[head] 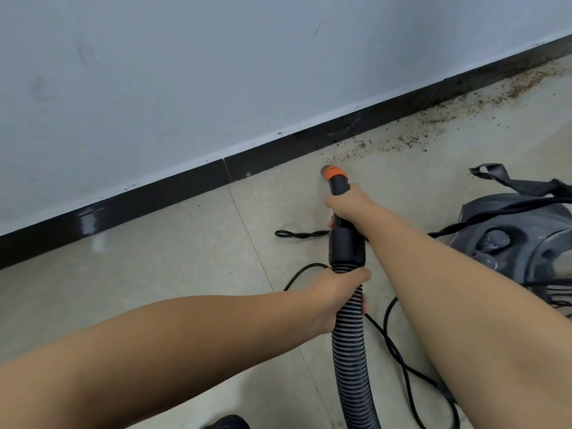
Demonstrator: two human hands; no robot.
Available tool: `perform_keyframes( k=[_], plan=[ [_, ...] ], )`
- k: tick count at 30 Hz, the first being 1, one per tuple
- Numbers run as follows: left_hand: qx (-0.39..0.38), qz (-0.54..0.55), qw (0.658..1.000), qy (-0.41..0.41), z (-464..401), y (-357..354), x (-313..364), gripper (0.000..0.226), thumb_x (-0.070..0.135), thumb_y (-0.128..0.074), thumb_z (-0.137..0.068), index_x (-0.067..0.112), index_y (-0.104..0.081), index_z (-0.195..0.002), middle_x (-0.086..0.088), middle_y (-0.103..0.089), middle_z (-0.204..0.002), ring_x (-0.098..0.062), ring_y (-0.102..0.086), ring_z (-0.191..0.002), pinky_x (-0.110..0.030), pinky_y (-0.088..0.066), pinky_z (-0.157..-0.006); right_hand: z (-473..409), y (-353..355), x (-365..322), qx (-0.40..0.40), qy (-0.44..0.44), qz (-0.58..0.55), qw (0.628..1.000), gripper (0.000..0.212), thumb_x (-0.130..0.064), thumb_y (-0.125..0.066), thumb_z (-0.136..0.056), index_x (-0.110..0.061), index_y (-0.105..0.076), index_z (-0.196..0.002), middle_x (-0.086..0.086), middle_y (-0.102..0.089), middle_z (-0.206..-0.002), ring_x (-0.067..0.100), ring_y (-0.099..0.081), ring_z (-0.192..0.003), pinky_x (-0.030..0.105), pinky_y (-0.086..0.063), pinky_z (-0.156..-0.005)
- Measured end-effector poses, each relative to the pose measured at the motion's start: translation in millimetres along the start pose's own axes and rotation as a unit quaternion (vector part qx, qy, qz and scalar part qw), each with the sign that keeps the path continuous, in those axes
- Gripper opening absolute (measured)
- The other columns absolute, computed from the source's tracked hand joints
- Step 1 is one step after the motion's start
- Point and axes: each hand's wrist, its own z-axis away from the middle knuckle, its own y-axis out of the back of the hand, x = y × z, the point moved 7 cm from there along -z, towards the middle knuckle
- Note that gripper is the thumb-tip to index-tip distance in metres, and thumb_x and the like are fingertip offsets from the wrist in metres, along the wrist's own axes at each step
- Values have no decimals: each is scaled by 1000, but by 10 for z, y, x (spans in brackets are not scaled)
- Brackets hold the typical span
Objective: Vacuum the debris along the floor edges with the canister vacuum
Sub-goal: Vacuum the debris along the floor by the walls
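Both hands hold the canister vacuum's working end: the right hand (345,201) is wrapped around the black rigid plastic wand (340,193) just behind its orange collar (335,172), and the left hand (340,287) grips the ribbed black-and-grey flexible hose (348,335) just below the wide black cuff where hose and wand join. The nozzle tip rests on the pale beige tiled floor (185,243) ahead of the right hand, close to the glossy black skirting board (123,209) at the foot of the grey-white wall (185,72). The brown crumbly debris (402,140) lies beyond and to the right of the nozzle, strewn along the skirting edge, with the nearest specks just past the tip. The dark grey canister vacuum body (510,236) sits on the floor to the right of the right forearm, a black strap (510,181) trailing over it. Thin black power cord (402,351) loops on the floor under and between the two arms.
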Motion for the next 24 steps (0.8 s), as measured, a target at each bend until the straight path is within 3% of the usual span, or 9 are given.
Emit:
perform_keyframes(
  k=[2,9,12,15,24],
  plan=[
    [-2,-1,1000,1,-12,-40,38,16,19,-61,-89,9,-49,-92,-7,-57,-62,-17,-54,-50,-24,-48,-54,-40,44,-4,-4,-2,4,1000,45,-12,-50,-91,-10,-33,-133,22,-61,-105,24,-61,-53,32,-51,-55],
    [-4,-10,1000,2,-257,-206,189,15,19,-63,-89,10,-51,-89,-7,-55,-67,-16,-53,-53,-22,-48,-49,-297,398,39,33,-11,-20,999,39,-13,-52,-91,-9,-36,-127,16,-60,-82,22,-60,-50,28,-48,-50],
    [-2,-10,1000,-1,-408,-300,269,16,20,-64,-88,10,-52,-90,-7,-54,-64,-16,-52,-51,-24,-47,-52,-442,561,44,51,-11,-26,998,40,-12,-52,-91,-9,-37,-128,18,-59,-94,21,-60,-49,25,-47,-45],
    [-12,-8,1000,-4,-560,-390,375,18,22,-64,-89,9,-52,-92,-6,-54,-61,-13,-51,-43,-19,-45,-46,-596,740,35,70,-14,-24,997,41,-12,-52,-91,-8,-38,-129,20,-59,-103,22,-60,-49,23,-46,-43],
    [-20,44,999,-10,-797,-544,567,17,18,-65,-89,10,-50,-88,-9,-52,-62,-14,-48,-42,-16,-43,-40,-848,923,-87,84,-16,-12,996,40,-10,-52,-92,-11,-36,-130,14,-54,-98,24,-59,-55,31,-49,-50]
  ],
)
